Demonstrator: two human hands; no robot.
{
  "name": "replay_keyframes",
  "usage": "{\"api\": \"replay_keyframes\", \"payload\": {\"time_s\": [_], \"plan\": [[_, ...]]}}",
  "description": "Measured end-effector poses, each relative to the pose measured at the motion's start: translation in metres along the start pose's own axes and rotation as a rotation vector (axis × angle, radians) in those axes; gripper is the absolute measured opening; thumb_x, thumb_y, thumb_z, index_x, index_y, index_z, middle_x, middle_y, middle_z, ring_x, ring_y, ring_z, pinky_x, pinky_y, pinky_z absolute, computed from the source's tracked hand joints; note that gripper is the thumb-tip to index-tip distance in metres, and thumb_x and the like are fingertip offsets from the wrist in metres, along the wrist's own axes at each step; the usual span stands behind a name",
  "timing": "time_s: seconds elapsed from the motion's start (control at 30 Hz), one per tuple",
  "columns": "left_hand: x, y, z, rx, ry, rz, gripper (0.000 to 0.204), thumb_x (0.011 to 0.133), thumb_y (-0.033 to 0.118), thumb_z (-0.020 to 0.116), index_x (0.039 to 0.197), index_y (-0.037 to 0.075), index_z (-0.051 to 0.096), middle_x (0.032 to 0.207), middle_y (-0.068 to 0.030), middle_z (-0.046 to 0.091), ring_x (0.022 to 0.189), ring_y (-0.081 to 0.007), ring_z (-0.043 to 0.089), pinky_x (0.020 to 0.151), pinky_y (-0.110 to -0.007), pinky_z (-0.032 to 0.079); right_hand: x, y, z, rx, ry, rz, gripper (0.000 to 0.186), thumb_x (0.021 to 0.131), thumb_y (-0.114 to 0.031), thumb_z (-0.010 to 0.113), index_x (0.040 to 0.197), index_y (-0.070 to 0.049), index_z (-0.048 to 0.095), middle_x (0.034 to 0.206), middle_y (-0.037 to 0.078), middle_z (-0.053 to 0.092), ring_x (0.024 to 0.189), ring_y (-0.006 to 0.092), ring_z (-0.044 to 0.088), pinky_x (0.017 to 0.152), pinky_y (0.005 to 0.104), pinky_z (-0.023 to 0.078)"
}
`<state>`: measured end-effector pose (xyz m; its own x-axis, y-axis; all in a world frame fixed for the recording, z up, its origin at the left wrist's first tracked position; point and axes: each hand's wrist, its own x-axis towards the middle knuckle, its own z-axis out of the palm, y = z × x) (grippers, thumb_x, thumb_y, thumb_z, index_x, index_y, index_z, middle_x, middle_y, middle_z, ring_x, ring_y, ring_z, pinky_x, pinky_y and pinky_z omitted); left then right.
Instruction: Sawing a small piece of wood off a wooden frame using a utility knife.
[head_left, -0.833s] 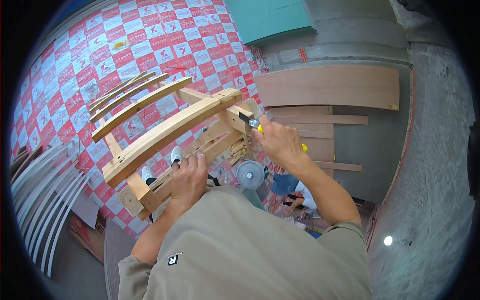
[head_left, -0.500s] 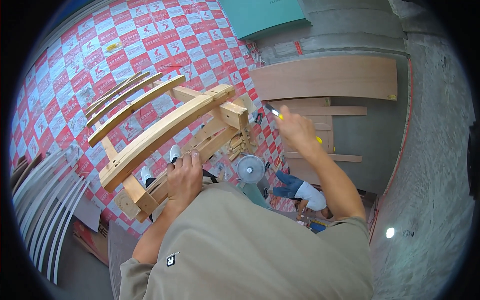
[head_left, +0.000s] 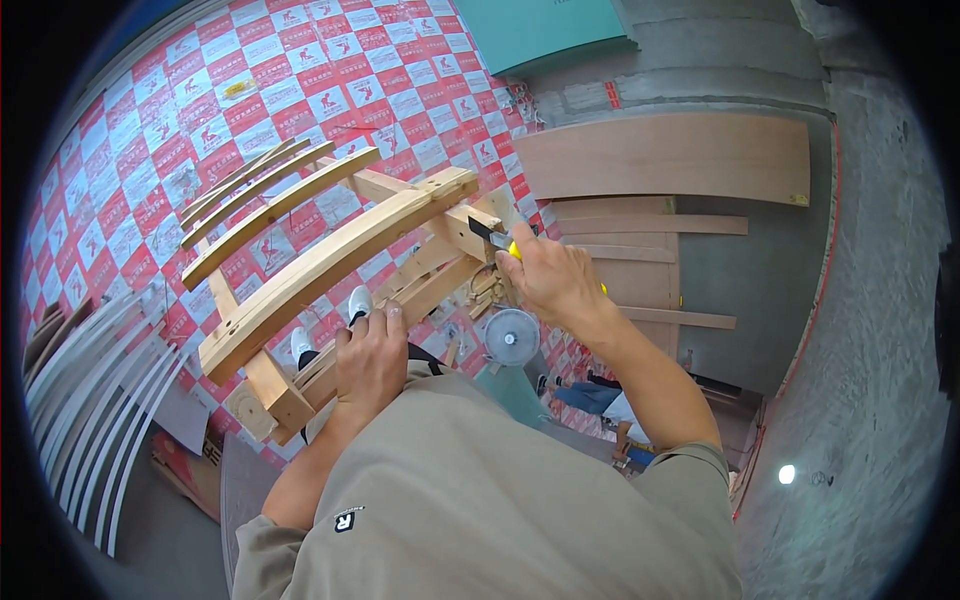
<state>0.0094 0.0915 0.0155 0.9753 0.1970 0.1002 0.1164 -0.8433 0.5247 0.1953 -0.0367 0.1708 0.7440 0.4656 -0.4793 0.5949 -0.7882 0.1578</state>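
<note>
My right hand (head_left: 550, 280) is closed on a yellow utility knife (head_left: 516, 247). Its dark blade lies at the end of a short wooden crosspiece (head_left: 462, 232) that sticks out under a curved timber beam (head_left: 320, 265). My left hand (head_left: 370, 355) has its fingers wrapped over a lower wooden rail (head_left: 425, 292) of the same frame. Several thinner curved slats (head_left: 270, 208) run parallel beyond the beam.
Below are a red-and-white checked floor covering (head_left: 210, 110), a round fan (head_left: 511, 339) and another person (head_left: 590, 398) at lower right. Plywood boards (head_left: 660, 160) lie at right, green panels (head_left: 545, 30) at top, curved white strips (head_left: 95, 380) at left.
My right hand went right, away from the crosspiece, then came back left so the blade is at the wood again. My left hand stays put. The other person in the background has shifted.
</note>
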Motion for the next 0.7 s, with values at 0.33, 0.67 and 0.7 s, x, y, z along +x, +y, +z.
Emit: {"api": "replay_keyframes", "payload": {"time_s": [0.33, 0.67, 0.7], "plan": [[-0.003, -0.003, -0.009, -0.03, -0.077, -0.022, 0.029, 0.089, 0.013, 0.058, 0.116, 0.004, 0.063, 0.087, -0.0077, 0.064, 0.082, -0.0234, 0.067, 0.07, -0.04, 0.05, -0.04, 0.104, -0.011, -0.051, 0.056, 0.362, 0.031, 0.102, -0.038, 0.05, 0.11, -0.008, 0.048, 0.082, 0.026, 0.068, 0.082, 0.0496, 0.066, 0.067, 0.0592, 0.051], [0.0, 0.004, -0.003, -0.016, -0.087, -0.059, 0.044, 0.079, 0.024, 0.079, 0.116, 0.007, 0.062, 0.089, -0.0069, 0.067, 0.084, -0.025, 0.068, 0.073, -0.04, 0.05, -0.007, 0.009, 0.01, 0.125, 0.039, 0.066, 0.031, 0.102, -0.034, 0.053, 0.106, -0.004, 0.046, 0.076, 0.024, 0.067, 0.073, 0.0473, 0.066, 0.063, 0.0594, 0.049], [0.0, 0.004, -0.005, -0.022, -0.095, -0.064, 0.044, 0.079, 0.024, 0.079, 0.116, 0.006, 0.062, 0.089, -0.0071, 0.067, 0.084, -0.0252, 0.068, 0.074, -0.04, 0.05, -0.006, 0.007, 0.009, 0.129, 0.035, 0.063, 0.031, 0.102, -0.034, 0.053, 0.106, -0.004, 0.046, 0.076, 0.024, 0.067, 0.073, 0.0473, 0.066, 0.063, 0.0594, 0.049]]}}
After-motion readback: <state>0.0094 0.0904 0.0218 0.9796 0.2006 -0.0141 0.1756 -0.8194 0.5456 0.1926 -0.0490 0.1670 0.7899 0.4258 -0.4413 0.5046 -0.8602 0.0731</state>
